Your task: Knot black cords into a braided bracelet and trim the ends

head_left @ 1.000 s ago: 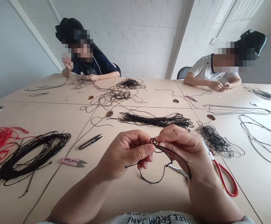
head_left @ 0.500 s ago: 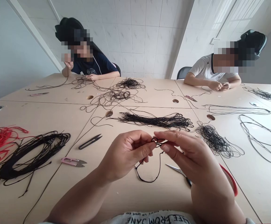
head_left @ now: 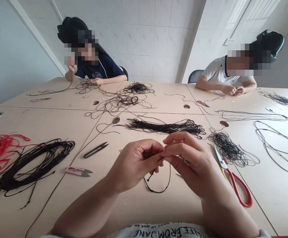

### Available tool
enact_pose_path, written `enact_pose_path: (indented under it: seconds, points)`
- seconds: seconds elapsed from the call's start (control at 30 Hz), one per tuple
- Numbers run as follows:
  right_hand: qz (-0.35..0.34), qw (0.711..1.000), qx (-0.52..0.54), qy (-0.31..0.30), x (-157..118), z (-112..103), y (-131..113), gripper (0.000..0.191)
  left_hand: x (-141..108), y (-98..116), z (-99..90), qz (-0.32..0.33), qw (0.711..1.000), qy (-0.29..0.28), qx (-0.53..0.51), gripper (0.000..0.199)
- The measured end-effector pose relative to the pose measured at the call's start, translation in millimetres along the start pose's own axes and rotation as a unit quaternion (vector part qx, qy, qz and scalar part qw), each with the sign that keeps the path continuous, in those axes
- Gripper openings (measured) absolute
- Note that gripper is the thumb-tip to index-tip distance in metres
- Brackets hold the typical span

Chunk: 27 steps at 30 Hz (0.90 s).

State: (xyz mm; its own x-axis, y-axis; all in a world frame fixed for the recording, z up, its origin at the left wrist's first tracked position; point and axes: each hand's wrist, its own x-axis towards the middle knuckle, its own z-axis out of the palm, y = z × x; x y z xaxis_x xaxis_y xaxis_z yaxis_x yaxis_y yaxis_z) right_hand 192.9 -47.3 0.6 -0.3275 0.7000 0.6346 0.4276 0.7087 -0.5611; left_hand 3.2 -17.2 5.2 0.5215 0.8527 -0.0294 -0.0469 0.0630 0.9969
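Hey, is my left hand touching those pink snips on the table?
Apart. The head view plainly shows bare tabletop between the left hand and the pink snips.

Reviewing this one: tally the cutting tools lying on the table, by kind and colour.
Pink snips: 3
Black snips: 1
Red-handled scissors: 1
Total: 5
Not counted: a metal tip beside the right hand; the rest of it is hidden, so I cannot tell its kind.
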Motion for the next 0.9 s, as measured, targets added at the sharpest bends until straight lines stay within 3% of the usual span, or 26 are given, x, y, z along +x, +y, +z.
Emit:
enact_pose_path:
  seconds: [0.1, 0.17, 0.23, 0.33, 0.43, 0.57, 0.73, 0.9]
  points:
    - [0.033, 0.997, 0.042, 0.051, 2.1, -0.1, 3.6, 0.012, 1.9, -1.0, -0.4, -0.005, 1.0, -0.01, -0.01, 0.017]
    - [0.082, 0.983, 0.142, 0.078, 4.6, -1.2, 6.5, 0.007, 3.1, -1.5, -0.6, -0.02, 0.999, -0.024, -0.016, 0.021]
    - [0.154, 0.94, 0.291, 0.084, 8.0, -2.6, 9.0, 0.007, 3.7, -1.6, -0.5, -0.038, 0.998, -0.039, -0.033, 0.022]
    - [0.248, 0.849, 0.462, 0.067, 14.5, -4.2, 10.9, 0.018, 2.6, -0.9, 0.3, -0.065, 0.992, -0.061, -0.088, 0.025]
    - [0.299, 0.79, 0.533, 0.058, 20.7, -4.4, 11.7, 0.027, -0.8, 0.1, 1.2, -0.089, 0.978, -0.095, -0.161, 0.028]
    - [0.322, 0.735, 0.594, 0.053, 24.9, -2.1, 12.9, 0.027, -5.3, 1.3, 2.9, -0.116, 0.967, -0.114, -0.196, 0.031]
    - [0.311, 0.702, 0.64, 0.026, 25.4, 1.6, 15.0, 0.023, -6.9, 5.8, 8.4, -0.155, 0.963, -0.118, -0.185, 0.036]
    - [0.319, 0.717, 0.619, 0.028, 25.3, 2.6, 15.6, 0.025, -9.3, 9.4, 12.4, -0.178, 0.963, -0.11, -0.168, 0.039]
